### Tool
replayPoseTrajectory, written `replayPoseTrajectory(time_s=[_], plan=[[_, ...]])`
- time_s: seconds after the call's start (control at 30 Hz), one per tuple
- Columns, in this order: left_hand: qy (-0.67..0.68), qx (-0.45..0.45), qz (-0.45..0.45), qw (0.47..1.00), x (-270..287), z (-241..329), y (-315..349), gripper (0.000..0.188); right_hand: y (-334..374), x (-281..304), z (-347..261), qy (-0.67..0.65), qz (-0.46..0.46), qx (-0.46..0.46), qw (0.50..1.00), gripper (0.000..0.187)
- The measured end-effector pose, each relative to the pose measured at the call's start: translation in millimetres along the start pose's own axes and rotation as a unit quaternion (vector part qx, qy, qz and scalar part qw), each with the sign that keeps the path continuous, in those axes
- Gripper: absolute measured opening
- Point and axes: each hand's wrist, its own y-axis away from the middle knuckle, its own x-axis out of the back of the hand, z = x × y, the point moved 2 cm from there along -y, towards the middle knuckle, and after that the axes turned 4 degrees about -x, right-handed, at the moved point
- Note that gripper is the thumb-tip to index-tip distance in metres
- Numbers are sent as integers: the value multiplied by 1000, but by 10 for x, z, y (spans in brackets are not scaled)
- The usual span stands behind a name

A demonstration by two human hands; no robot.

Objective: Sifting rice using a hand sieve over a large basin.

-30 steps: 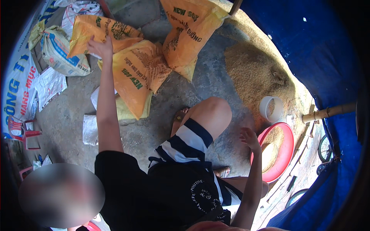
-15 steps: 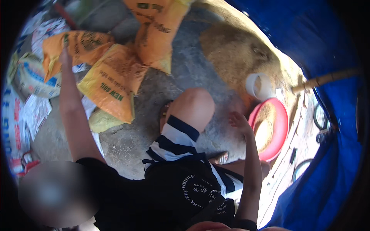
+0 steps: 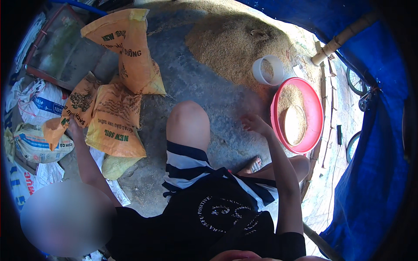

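In the head view, the left hand [image 3: 75, 128] is touching an orange sack [image 3: 81, 101] on the floor, its finger grip impossible to tell; the right hand [image 3: 256, 124] is hovering, fingers loosely spread, near a pink tub [image 3: 321, 115]. A hard tug could be tearing the sack.

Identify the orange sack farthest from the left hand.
The top sack, nearest the picture's upper edge; the leftmost sack and middle sack lie much closer to the left hand.

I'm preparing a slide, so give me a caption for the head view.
Left hand at an orange printed sack, empty right hand near a round pink basin.
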Motion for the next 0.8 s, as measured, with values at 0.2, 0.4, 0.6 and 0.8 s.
replayPoseTrajectory(time_s=[0.2,0.4,0.6,0.8], plan=[[91,28,-65,993,251,205,98,36,-42,-43,-44,-77,-29,3,997,28],[130,28,64,989,-548,476,939,33,25,-17,-25,-107,-16,-1,994,28],[158,-87,135,974,-70,949,215,26,31,65,56,-110,-42,-26,993,28],[153,-249,141,946,-272,2171,-202,17,50,66,189,-63,8,-53,997,29]])
